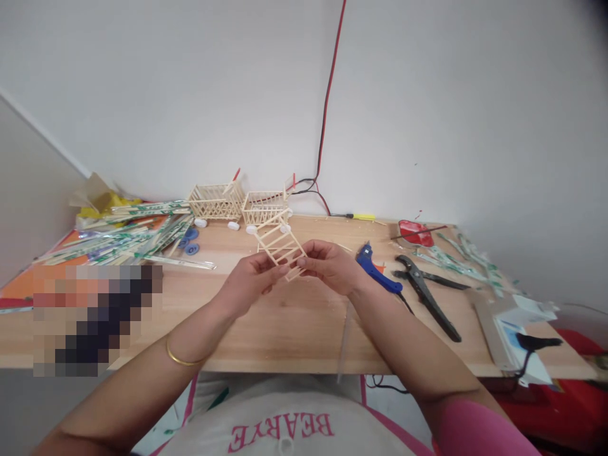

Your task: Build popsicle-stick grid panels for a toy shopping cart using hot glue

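Above the middle of the wooden table, a small ladder-like frame of thin wooden sticks (284, 246) is held tilted between both hands. My left hand (254, 278) is closed on its lower left part, thumb and fingers pinching the sticks. On the other side, my right hand (330, 265) pinches the lower right edge. Just behind the frame stand two model carts made of sticks: one cart (216, 201) at the left and another cart (266, 208) partly hidden by the frame. Both have white wheels and red-tipped handles.
Wrapped chopsticks (137, 234) pile up at the left beside blue discs (191, 248). To the right lie a blue glue gun (380, 269), black-handled pliers (430, 297), a red container (415, 233) and torn wrappers (468, 259). A yellow-handled tool (363, 216) rests by the wall.
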Demonstrator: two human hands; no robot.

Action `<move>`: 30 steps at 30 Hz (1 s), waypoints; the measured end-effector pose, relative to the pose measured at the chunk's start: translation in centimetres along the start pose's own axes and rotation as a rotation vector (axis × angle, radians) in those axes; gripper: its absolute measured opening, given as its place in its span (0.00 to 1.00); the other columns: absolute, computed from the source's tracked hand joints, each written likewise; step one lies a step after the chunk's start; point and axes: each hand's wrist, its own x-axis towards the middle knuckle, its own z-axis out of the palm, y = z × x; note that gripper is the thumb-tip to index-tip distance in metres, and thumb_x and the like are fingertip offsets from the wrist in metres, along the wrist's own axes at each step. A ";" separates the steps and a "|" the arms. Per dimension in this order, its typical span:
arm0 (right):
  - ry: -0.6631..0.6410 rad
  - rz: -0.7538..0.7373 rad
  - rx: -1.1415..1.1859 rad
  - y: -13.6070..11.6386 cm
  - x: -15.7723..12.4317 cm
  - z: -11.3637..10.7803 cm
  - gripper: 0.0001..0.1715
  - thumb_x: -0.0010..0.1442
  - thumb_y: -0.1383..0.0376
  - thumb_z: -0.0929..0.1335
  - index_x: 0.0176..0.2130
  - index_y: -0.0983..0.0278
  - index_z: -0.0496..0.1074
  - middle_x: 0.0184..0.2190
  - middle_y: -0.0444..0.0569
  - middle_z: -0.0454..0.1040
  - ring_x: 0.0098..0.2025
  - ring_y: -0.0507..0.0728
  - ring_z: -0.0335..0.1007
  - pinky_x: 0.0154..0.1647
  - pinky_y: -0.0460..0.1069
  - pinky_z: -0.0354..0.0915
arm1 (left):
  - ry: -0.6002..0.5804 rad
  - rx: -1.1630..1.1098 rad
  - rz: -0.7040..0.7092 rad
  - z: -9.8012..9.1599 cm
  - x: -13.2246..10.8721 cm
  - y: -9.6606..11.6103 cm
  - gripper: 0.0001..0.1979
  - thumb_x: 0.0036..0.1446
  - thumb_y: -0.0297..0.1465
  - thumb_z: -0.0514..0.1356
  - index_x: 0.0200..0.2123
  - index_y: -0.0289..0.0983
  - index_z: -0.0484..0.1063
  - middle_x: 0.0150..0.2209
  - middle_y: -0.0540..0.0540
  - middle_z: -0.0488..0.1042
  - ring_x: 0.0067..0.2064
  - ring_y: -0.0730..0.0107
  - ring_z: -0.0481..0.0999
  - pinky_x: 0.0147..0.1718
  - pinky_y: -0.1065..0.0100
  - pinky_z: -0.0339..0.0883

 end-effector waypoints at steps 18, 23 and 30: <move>0.120 -0.238 -0.457 -0.7 -0.4 -0.2 0.10 0.51 0.62 0.70 0.33 0.65 0.69 0.29 0.44 0.70 0.30 0.49 0.66 0.33 0.46 0.63 | 0.180 0.403 0.248 0.8 0.3 -0.1 0.11 0.52 0.37 0.60 0.34 0.36 0.76 0.31 0.48 0.76 0.32 0.69 0.70 0.33 0.70 0.63; 0.001 -0.178 -0.406 -0.8 -0.5 -0.1 0.10 0.53 0.62 0.69 0.35 0.65 0.70 0.30 0.45 0.70 0.31 0.50 0.66 0.35 0.46 0.62 | 0.120 0.201 0.199 0.6 0.5 -0.6 0.11 0.50 0.37 0.62 0.35 0.36 0.76 0.28 0.49 0.75 0.30 0.71 0.69 0.30 0.71 0.62; 0.129 -0.374 -0.679 -1.1 -0.6 0.0 0.07 0.54 0.64 0.68 0.35 0.63 0.68 0.30 0.45 0.70 0.32 0.50 0.64 0.35 0.47 0.62 | 0.088 -0.169 -0.002 0.6 1.2 -1.7 0.13 0.45 0.37 0.66 0.31 0.34 0.74 0.22 0.53 0.68 0.21 0.80 0.60 0.20 0.75 0.54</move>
